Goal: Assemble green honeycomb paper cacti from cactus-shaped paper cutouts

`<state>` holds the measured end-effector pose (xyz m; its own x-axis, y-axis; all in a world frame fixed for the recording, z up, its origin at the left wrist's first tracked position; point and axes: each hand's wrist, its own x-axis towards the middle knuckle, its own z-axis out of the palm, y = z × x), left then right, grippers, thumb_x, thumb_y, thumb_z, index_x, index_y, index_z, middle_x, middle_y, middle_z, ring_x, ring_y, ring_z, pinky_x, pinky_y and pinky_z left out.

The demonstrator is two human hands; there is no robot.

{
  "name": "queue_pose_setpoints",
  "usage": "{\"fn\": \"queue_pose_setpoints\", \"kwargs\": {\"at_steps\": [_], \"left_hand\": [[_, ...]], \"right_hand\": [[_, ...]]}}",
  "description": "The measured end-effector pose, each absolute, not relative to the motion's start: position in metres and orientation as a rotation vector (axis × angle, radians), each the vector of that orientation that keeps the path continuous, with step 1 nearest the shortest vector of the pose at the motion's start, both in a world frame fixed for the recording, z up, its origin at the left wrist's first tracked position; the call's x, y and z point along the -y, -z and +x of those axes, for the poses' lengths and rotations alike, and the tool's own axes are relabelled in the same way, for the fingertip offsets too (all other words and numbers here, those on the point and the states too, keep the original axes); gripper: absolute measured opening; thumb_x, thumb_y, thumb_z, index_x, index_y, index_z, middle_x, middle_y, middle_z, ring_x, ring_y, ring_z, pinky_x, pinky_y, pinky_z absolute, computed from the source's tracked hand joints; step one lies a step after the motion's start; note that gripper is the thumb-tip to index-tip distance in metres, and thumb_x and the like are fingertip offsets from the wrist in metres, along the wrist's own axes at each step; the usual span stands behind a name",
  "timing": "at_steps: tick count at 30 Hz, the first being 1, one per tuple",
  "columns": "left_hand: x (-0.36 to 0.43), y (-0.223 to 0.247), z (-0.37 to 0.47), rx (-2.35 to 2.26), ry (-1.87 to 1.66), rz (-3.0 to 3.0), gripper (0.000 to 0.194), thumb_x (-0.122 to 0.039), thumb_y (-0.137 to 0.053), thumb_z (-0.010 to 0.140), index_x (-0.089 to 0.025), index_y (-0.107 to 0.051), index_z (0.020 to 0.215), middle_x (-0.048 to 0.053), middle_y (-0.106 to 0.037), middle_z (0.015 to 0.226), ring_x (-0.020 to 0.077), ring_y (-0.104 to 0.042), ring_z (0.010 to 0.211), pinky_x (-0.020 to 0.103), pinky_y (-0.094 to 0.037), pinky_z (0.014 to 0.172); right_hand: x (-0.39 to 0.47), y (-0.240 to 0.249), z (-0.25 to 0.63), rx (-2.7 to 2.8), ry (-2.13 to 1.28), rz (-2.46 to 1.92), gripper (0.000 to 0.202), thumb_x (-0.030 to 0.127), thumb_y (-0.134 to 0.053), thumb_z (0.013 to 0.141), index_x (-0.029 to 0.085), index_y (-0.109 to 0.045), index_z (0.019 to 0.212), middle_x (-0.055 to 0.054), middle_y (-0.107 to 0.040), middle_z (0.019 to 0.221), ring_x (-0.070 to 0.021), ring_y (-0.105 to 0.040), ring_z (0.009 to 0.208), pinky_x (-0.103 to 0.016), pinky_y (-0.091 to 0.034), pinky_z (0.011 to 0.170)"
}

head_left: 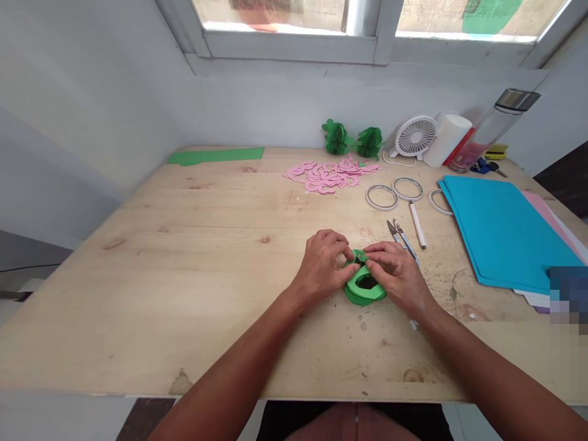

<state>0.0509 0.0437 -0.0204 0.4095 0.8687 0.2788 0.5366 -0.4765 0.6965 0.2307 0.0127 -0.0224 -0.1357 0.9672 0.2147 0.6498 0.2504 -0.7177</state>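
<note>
A stack of green paper cut-outs with open holes (362,296) lies near the front of the wooden table. From its left side my left hand (324,260) pinches the upper part of the stack between thumb and fingers. On the other side my right hand (399,274) grips the upper right edge, its thumb near the other thumb. Just beyond my right hand lie scissors (400,234), their handles partly hidden by it. A white pen (418,225) rests to their right.
Pink paper cut-outs (328,174), a green paper strip (215,156) and two green paper honeycomb shapes (337,138) lie toward the wall. Tape rolls (382,207), a white fan (416,136), a glass bottle (489,131) and blue sheets (509,239) occupy the right side.
</note>
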Motion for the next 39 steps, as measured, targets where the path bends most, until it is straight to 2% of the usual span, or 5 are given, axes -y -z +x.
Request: {"fn": "queue_pose_setpoints", "kwargs": {"at_steps": [7,18,28,34,39], "left_hand": [[-0.038,0.026,0.059,-1.233,-1.015,2.264,0.011,-0.016,-0.065,0.073,-0.022,-0.066,0.082,0.003,-0.066,0.093,0.0237,-0.054,0.102,0.044,-0.038,0.093],[-0.039,0.028,0.061,-1.25,-1.082,2.265,0.013,-0.013,-0.06,0.079,-0.023,-0.068,0.076,0.002,-0.069,0.089,0.0236,-0.055,0.101,0.046,-0.038,0.091],[-0.038,0.029,0.063,-1.274,-1.05,2.18,0.014,-0.008,-0.055,0.077,-0.021,-0.061,0.075,0.001,-0.068,0.089,0.0219,-0.055,0.101,0.042,-0.037,0.093],[-0.043,0.027,0.058,-1.355,-1.081,1.925,0.01,-0.013,-0.054,0.077,-0.02,-0.059,0.075,0.002,-0.067,0.085,0.0191,-0.058,0.093,0.034,-0.043,0.086],[-0.049,0.025,0.049,-1.447,-1.103,1.805,0.01,-0.018,-0.054,0.08,-0.02,-0.06,0.071,0.002,-0.067,0.082,0.0199,-0.059,0.091,0.034,-0.046,0.084]], "right_hand": [[-0.013,0.024,0.23,1.844,-0.605,-1.458,0.02,0.024,-0.054,0.082,0.026,-0.074,0.086,-0.005,-0.068,0.096,-0.024,-0.058,0.097,-0.046,-0.045,0.089],[-0.012,0.023,0.229,1.847,-0.62,-1.442,0.02,0.023,-0.054,0.082,0.026,-0.074,0.086,-0.005,-0.068,0.095,-0.0235,-0.058,0.096,-0.043,-0.046,0.087],[-0.012,0.023,0.229,1.858,-0.612,-1.439,0.02,0.023,-0.054,0.081,0.024,-0.073,0.086,-0.005,-0.069,0.095,-0.0231,-0.058,0.095,-0.042,-0.046,0.086],[-0.012,0.022,0.23,1.864,-0.608,-1.458,0.018,0.025,-0.054,0.082,0.023,-0.072,0.083,-0.005,-0.069,0.095,-0.0237,-0.057,0.096,-0.044,-0.044,0.087],[-0.01,0.015,0.228,1.839,-0.641,-1.444,0.021,0.031,-0.051,0.087,0.023,-0.071,0.084,-0.005,-0.069,0.098,-0.024,-0.057,0.099,-0.044,-0.043,0.089]]}}
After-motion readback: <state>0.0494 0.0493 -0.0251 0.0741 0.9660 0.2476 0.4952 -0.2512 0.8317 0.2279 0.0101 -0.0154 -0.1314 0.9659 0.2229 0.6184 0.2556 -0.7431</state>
